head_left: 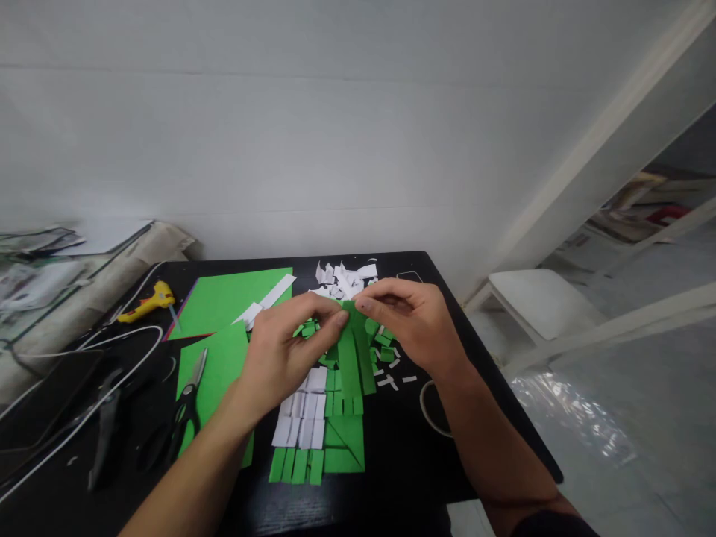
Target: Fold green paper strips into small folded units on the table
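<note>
A creased strip of green paper [351, 358] hangs from my fingertips above the black table. My left hand [288, 347] pinches its top edge from the left, thumb against forefinger. From the right, my right hand [417, 321] grips the same top edge close by, also in a pinch. Below lies a green paper sheet [345, 447], partly covered by the strip, with small folded green pieces on it. Beside it are rows of folded white paper pieces [302, 418] and a row of folded green pieces [296, 466]. The hands hide part of the heap behind.
Black-handled scissors [187, 403] rest partly on green sheets [224, 298] at the left, near a yellow glue gun [154, 300] and a white cable [134, 373]. White scraps [347, 280] lie near the wall. A tape roll [433, 409] sits by my right forearm.
</note>
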The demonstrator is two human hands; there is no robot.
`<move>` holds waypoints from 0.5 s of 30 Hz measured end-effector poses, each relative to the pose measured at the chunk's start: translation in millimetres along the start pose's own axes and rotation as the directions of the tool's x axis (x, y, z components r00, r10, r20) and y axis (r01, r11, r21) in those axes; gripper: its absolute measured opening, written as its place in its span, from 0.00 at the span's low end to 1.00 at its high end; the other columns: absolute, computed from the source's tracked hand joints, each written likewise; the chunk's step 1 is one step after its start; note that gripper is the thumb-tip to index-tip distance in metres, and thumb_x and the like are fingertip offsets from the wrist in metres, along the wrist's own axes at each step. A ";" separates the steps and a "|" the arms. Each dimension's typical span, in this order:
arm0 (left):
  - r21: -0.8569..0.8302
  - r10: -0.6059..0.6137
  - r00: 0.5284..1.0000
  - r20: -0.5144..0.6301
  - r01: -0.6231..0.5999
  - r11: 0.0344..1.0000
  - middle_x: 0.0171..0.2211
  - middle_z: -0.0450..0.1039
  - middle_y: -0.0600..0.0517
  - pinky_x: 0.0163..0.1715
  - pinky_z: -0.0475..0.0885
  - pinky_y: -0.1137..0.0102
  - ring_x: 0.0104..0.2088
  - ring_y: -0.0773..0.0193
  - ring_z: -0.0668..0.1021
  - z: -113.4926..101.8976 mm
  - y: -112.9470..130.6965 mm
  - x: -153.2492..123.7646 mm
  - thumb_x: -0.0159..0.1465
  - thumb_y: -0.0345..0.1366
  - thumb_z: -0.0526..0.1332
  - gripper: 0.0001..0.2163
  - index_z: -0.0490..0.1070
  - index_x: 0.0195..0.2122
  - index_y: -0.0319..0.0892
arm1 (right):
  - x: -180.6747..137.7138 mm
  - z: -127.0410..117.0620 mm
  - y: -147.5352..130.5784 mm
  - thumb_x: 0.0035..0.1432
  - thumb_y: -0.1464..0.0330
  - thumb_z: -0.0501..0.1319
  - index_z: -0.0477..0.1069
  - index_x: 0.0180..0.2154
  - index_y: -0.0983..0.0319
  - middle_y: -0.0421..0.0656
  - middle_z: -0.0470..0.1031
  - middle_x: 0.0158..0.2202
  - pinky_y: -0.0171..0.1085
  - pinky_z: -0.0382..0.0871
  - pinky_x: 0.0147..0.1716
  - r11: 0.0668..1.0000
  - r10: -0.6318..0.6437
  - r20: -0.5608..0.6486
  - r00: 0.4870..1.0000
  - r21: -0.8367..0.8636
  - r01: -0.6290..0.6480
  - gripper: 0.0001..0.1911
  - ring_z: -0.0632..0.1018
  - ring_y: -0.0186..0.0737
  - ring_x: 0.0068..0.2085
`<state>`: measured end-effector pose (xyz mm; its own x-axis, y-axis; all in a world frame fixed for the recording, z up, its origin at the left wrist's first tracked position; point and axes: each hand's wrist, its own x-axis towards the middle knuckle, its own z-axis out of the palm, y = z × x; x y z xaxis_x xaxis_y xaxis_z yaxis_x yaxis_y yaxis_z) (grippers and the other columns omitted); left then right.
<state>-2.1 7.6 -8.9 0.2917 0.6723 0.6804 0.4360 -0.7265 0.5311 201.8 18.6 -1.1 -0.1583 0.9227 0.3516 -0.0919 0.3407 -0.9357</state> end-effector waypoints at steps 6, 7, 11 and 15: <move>-0.015 -0.013 1.000 -0.002 0.013 1.000 0.28 0.78 0.56 0.31 0.73 0.70 0.26 0.67 0.76 2.0 0.0 1.7 0.72 0.34 0.65 0.06 0.76 0.35 0.46 | -2.0 3.6 1.6 0.63 0.62 0.74 0.82 0.35 0.59 0.41 0.84 0.35 0.39 0.83 0.42 0.997 -0.059 0.020 0.998 -0.040 0.060 0.07 0.84 0.39 0.38; -0.019 -0.015 1.000 -0.003 0.015 1.000 0.28 0.78 0.56 0.30 0.73 0.70 0.26 0.67 0.76 2.0 0.3 2.1 0.72 0.34 0.65 0.06 0.76 0.35 0.46 | -2.3 4.3 2.1 0.64 0.62 0.73 0.81 0.36 0.59 0.41 0.84 0.35 0.40 0.82 0.42 0.997 -0.063 0.028 0.998 -0.046 0.065 0.07 0.84 0.39 0.38; -0.024 -0.037 0.999 -0.022 0.037 0.999 0.28 0.78 0.56 0.31 0.73 0.70 0.27 0.67 0.77 0.1 0.7 3.0 0.72 0.33 0.65 0.07 0.75 0.35 0.46 | -2.5 4.1 4.2 0.66 0.63 0.72 0.82 0.39 0.57 0.42 0.84 0.39 0.41 0.81 0.47 0.990 -0.109 0.035 0.993 -0.085 0.112 0.05 0.84 0.40 0.42; -0.010 -0.069 0.996 -0.051 0.069 0.998 0.29 0.78 0.56 0.31 0.73 0.70 0.28 0.67 0.78 -1.8 -1.5 2.6 0.72 0.35 0.65 0.07 0.75 0.35 0.46 | -1.9 1.1 4.1 0.67 0.65 0.71 0.84 0.44 0.56 0.42 0.85 0.43 0.42 0.80 0.50 0.976 -0.159 0.037 0.987 -0.148 0.162 0.05 0.84 0.41 0.45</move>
<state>-3.6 10.2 -7.1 0.2165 0.7129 0.6669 0.4465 -0.6798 0.5818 200.7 18.0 -5.6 -0.1776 0.8497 0.4965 0.0303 0.5090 -0.8602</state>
